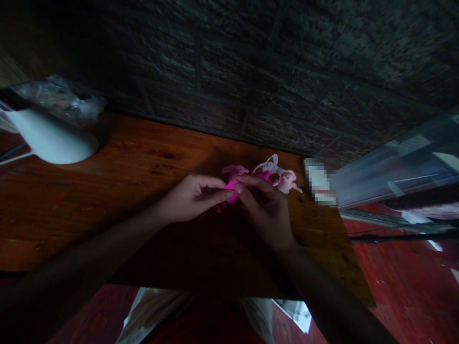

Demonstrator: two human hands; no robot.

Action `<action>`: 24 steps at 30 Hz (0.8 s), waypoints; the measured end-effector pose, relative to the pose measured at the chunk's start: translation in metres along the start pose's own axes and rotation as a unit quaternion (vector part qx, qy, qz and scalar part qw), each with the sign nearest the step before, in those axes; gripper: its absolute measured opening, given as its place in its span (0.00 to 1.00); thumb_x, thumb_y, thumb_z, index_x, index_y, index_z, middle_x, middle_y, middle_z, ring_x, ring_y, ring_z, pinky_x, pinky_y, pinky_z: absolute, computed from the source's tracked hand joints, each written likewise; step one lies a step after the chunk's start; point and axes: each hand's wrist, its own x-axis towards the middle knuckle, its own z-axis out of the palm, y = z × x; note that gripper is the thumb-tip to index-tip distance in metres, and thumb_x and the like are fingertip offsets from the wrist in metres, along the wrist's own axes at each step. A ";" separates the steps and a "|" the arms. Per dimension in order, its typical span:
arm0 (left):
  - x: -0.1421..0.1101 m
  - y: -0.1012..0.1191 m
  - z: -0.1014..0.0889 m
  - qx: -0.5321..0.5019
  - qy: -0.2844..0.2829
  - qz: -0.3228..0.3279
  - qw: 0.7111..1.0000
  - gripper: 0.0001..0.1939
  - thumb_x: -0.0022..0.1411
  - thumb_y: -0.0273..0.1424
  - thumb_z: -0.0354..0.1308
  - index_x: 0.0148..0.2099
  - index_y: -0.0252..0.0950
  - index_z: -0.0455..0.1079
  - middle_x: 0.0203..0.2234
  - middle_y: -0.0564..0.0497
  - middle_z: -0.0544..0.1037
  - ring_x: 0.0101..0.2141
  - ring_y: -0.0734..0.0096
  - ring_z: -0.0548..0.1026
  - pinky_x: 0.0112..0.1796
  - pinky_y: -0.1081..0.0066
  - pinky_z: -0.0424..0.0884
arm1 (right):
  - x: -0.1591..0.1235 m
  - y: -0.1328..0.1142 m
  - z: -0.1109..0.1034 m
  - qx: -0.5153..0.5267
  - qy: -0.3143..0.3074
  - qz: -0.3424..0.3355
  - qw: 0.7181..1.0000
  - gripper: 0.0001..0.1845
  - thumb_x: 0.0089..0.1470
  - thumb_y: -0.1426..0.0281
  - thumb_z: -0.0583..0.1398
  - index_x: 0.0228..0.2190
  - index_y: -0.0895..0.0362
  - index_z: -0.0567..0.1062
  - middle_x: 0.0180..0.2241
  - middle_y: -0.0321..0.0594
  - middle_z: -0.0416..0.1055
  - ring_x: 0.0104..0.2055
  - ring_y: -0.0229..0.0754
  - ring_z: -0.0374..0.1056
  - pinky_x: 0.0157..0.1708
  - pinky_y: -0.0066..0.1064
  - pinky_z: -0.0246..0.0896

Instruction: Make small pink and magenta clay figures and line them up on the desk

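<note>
Between both hands is a small bright pink piece, soft-looking, perhaps clay or crepe paper; I cannot tell which. My left hand pinches its left side between thumb and fingers. From the right, my right hand grips the same piece with thumb and forefinger. Just behind the fingers lies a paler pink ruffled piece. Beyond my right hand, a light pink crumpled piece and a whitish piece with a thin loop rest on the wooden table.
A white lamp-like object stands at the left, with clear crinkled plastic behind it. A dark stone-patterned wall runs along the table's back. At the right are a blurred-out white packet and a translucent panel.
</note>
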 end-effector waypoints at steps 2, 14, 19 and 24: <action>-0.001 -0.002 0.000 0.002 -0.005 -0.004 1.000 0.09 0.64 0.32 0.62 0.37 0.31 0.81 0.26 0.50 0.82 0.24 0.75 0.76 0.27 0.77 0.72 | 0.001 0.002 -0.001 -0.013 -0.024 -0.022 0.999 0.09 0.58 0.70 0.68 0.41 0.47 0.84 0.42 0.35 0.84 0.44 0.40 0.78 0.46 0.35 0.74; 0.002 -0.003 0.014 -0.049 -0.016 -0.022 0.998 0.10 0.65 0.33 0.60 0.36 0.30 0.76 0.22 0.55 0.73 0.21 0.79 0.70 0.23 0.79 0.66 | 0.000 0.006 0.006 0.005 0.017 -0.013 1.000 0.04 0.58 0.64 0.69 0.32 0.49 0.85 0.37 0.36 0.81 0.41 0.41 0.76 0.46 0.36 0.72; 0.000 -0.003 0.014 -0.018 -0.024 -0.007 1.000 0.14 0.67 0.33 0.58 0.33 0.30 0.77 0.20 0.53 0.75 0.20 0.79 0.69 0.21 0.80 0.63 | 0.001 0.007 0.008 0.062 0.004 0.051 0.997 0.04 0.57 0.63 0.69 0.34 0.48 0.85 0.38 0.35 0.81 0.37 0.39 0.74 0.39 0.34 0.72; -0.001 -0.005 0.012 -0.007 -0.023 -0.001 1.000 0.13 0.67 0.32 0.58 0.32 0.31 0.77 0.19 0.54 0.74 0.19 0.81 0.67 0.20 0.81 0.60 | 0.002 0.008 0.003 0.064 -0.036 0.045 0.996 0.05 0.55 0.60 0.71 0.33 0.47 0.87 0.29 0.32 0.78 0.29 0.36 0.70 0.31 0.31 0.68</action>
